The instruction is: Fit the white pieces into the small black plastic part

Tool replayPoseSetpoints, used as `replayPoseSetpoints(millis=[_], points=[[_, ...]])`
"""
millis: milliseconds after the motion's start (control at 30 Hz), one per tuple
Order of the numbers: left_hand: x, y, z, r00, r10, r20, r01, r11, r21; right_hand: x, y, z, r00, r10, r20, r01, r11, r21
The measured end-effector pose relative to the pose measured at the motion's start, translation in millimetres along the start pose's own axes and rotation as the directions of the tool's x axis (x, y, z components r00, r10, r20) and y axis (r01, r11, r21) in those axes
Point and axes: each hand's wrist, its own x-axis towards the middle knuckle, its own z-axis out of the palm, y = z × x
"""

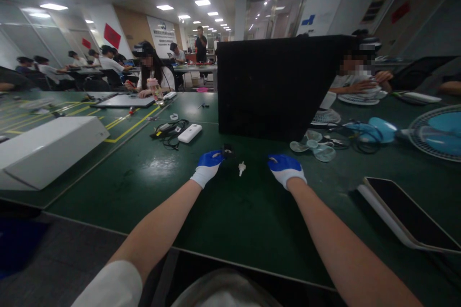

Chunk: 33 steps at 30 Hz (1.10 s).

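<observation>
My left hand (210, 163), in a blue and white glove, is closed on the edge of a small black part (228, 151) above the green table (216, 216). The part's exact kind is too small to make out. Right of it lies a small white plastic piece (242, 168) with a thin stem, between my two hands and touched by neither. My right hand (286, 168), gloved alike, is over the table with its fingers curled in. Whatever is in those fingers, if anything, is hidden.
A large black box (273, 88) stands just beyond my hands. To the right are clear fan blades (313, 146), a blue fan (439, 129) and a phone-like slab (410, 211). A white power bank (189, 133), cables and a long white casing (54, 148) lie left. Other people sit around.
</observation>
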Motion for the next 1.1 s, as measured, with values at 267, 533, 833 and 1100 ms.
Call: replayPoseSetpoints(millis=[267, 533, 833, 1100], points=[[-4.1, 5.3, -3.7, 0.998, 0.042, 0.048, -0.043, 0.999, 0.029, -28.6, -85.1, 3.7, 0.757, -0.650, 0.058, 0.643, 0.728, -0.239], [-11.0, 16.5, -6.3, 0.993, 0.077, 0.091, -0.086, 0.992, 0.097, -20.8, -64.6, -2.3, 0.966, -0.251, 0.056, 0.257, 0.948, -0.188], [-26.8, 22.2, -1.6, 0.916, 0.206, 0.344, -0.263, 0.956, 0.129, -34.5, -53.2, -23.6, 0.948, -0.171, -0.269, 0.270, 0.879, 0.393], [-29.2, 19.3, 3.2, 0.899, 0.194, 0.393, -0.253, 0.962, 0.105, -45.9, -68.4, -13.3, 0.983, -0.072, -0.169, 0.165, 0.747, 0.644]])
